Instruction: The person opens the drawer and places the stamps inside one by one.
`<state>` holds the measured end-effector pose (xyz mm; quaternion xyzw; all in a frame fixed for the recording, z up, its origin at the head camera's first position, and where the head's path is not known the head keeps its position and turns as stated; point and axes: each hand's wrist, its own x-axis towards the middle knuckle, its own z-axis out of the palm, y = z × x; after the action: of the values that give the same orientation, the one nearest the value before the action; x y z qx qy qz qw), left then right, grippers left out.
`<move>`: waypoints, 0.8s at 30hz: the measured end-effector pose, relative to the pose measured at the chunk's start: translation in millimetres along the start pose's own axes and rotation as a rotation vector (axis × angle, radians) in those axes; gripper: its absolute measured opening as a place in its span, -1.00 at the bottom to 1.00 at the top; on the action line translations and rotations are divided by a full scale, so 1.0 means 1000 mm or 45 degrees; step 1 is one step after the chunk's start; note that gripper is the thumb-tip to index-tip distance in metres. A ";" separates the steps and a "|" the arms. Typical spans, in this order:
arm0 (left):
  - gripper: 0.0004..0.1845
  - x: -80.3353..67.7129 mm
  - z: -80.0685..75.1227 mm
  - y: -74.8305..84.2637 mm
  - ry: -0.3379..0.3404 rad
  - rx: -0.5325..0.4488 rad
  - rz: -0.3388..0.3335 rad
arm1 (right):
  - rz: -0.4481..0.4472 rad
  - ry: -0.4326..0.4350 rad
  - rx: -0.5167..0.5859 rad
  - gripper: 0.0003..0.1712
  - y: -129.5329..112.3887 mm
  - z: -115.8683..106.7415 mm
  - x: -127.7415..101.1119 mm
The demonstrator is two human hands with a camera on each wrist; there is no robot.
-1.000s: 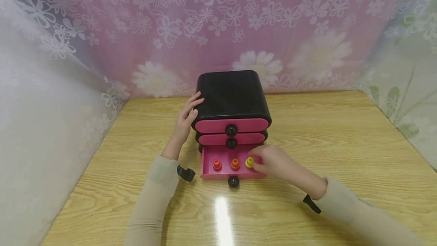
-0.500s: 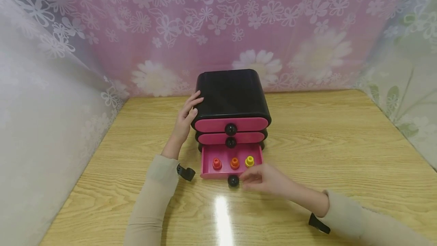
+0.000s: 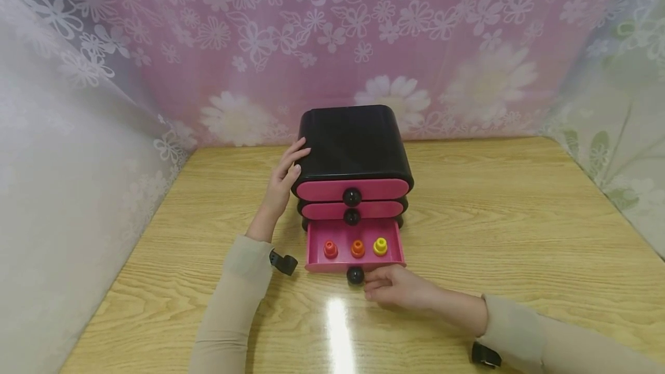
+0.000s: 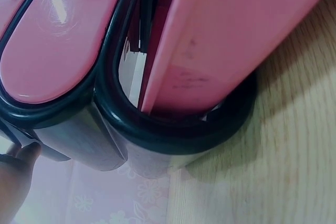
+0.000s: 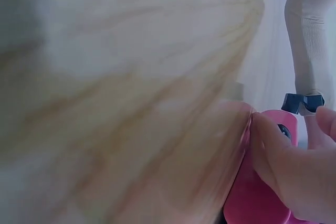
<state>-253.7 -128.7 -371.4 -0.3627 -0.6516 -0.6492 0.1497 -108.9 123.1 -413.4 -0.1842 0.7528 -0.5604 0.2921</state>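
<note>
A black cabinet point(image 3: 353, 143) with pink drawers stands on the table, its bottom drawer point(image 3: 345, 229) pulled out. In that drawer a red point(image 3: 330, 249), an orange point(image 3: 358, 249) and a yellow cone-like piece point(image 3: 380, 246) stand in a row. My left hand point(image 3: 282, 183) rests on the cabinet's left side, fingers extended towards the top; its thumb side point(image 4: 18, 177) shows in the left wrist view. At the drawer's front, my right hand point(image 3: 402, 287) has its fingertips right beside the black knob point(image 3: 355, 275). In the right wrist view that hand point(image 5: 294, 166) overlaps the pink drawer front.
Two upper drawers point(image 3: 319, 191) with black knobs are pushed in. The wooden table point(image 3: 493, 206) extends to both sides, with a floral curtain point(image 3: 332, 45) behind. Black wrist straps point(image 3: 283, 262) hang at both sleeves.
My right hand has left the yellow piece in the drawer, moving forward and down to the knob. The left hand has stayed on the cabinet.
</note>
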 end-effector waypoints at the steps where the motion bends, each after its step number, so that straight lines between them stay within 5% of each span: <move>1: -0.43 0.000 0.000 0.001 -0.001 0.001 0.003 | 0.014 0.005 0.036 -0.45 0.000 0.001 0.001; 14: -0.35 -0.001 0.001 -0.002 0.009 0.019 0.011 | 0.081 0.015 0.274 -0.41 0.005 0.004 0.009; 24: -0.30 0.000 0.001 -0.003 0.021 0.029 0.014 | 0.048 0.110 0.210 -0.49 0.003 0.002 0.011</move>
<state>-255.5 -127.4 -373.1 -0.3594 -0.6557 -0.6437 0.1628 -115.9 116.2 -419.2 -0.1209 0.7193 -0.6224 0.2839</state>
